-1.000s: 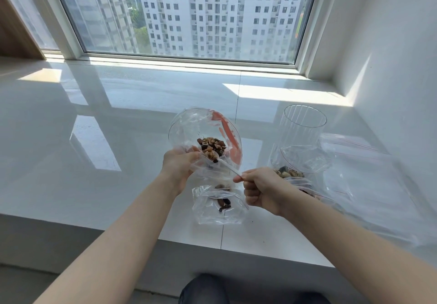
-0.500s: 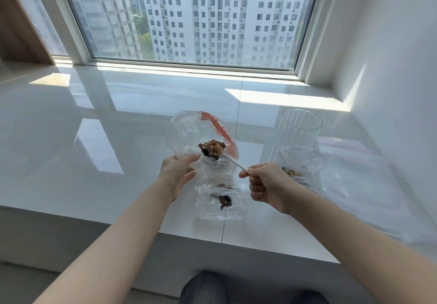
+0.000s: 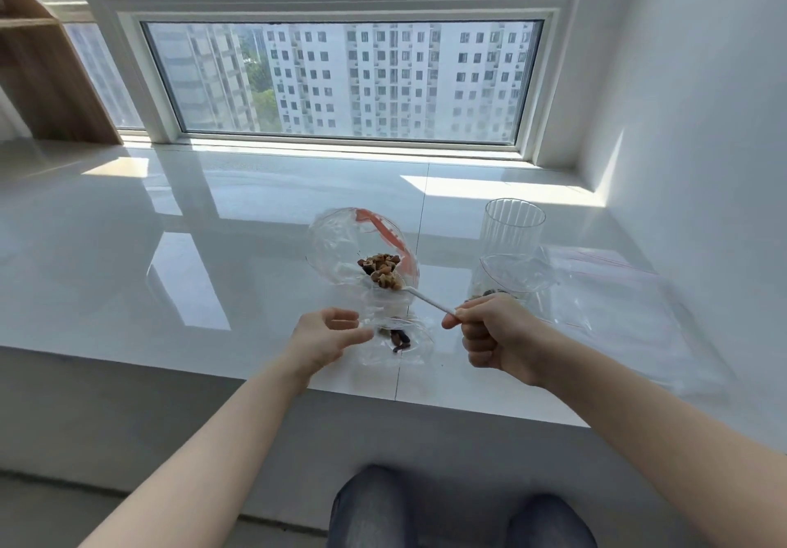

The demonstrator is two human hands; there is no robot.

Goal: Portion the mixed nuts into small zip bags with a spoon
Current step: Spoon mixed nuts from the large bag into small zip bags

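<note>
While the right hand (image 3: 496, 334) curls in a fist around the end of a white plastic spoon (image 3: 419, 298), pinching the handle between thumb and forefinger, the spoon's bowl carries a heap of mixed nuts (image 3: 383, 268) at the mouth of a small clear zip bag (image 3: 362, 249) with a red seal strip. That bag is raised above the tabletop (image 3: 213, 258), its opening wide and rounded, facing the camera. The left hand (image 3: 326, 334) sits just below and left of it with fingers loosely bent toward the plastic at the bag's lower part; whether the fingertips actually pinch the plastic cannot be made out. Beneath the raised bag, a second small bag (image 3: 396, 341) lies flat near the tabletop's front edge, holding a few dark nuts. To the right stands a ribbed clear glass (image 3: 513, 228), and in front of it a clear container (image 3: 506, 279) with nuts at its bottom, partly hidden by the right hand. A larger flat zip bag (image 3: 617, 304) lies further right, near the white wall.
</note>
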